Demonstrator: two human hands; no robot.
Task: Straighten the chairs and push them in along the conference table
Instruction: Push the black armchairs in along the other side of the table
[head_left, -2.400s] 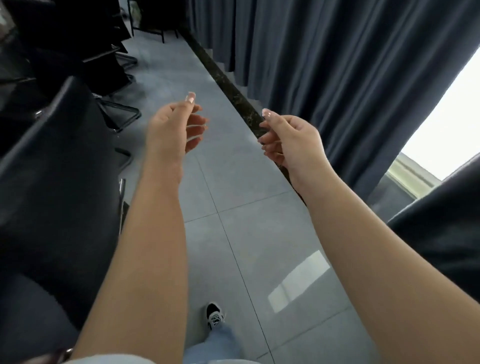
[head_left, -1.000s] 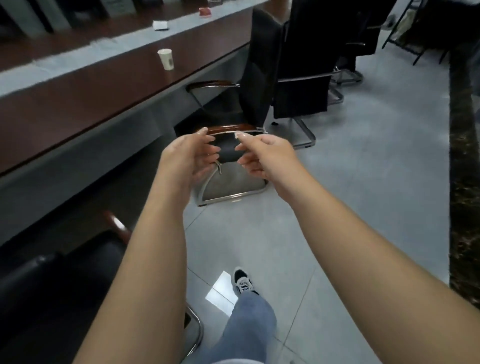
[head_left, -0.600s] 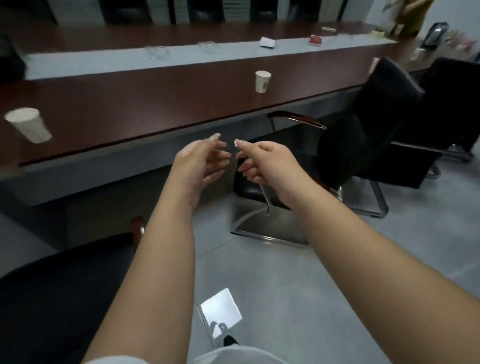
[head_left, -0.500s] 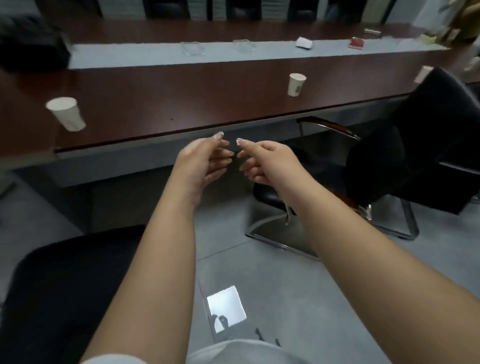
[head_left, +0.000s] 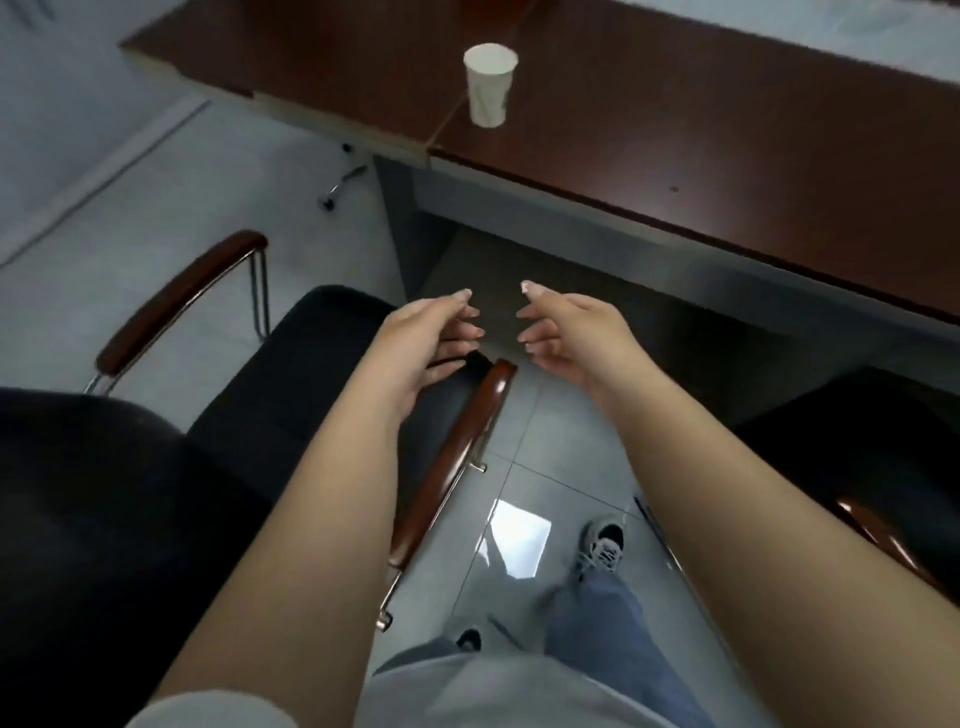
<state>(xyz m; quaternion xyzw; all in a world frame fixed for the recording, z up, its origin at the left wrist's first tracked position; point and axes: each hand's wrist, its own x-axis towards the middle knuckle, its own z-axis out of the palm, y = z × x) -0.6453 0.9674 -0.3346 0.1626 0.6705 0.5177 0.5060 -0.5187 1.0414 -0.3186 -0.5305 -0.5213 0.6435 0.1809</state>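
Open floor (head_left: 540, 431) runs straight toward 12 o'clock, between the black chair (head_left: 291, 374) at 9 and another chair (head_left: 872, 447) at 3. The counter (head_left: 675, 135) edge blocks things up top.

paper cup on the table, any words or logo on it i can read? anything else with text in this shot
Paper cup: a faint greyish print on its side, too blurred to read.
Conference table: no label or sign shows on its top.
Chair and its armrests: no brand mark or tag shows.
Shoe: no readable logo.
No text in this frame can be read.
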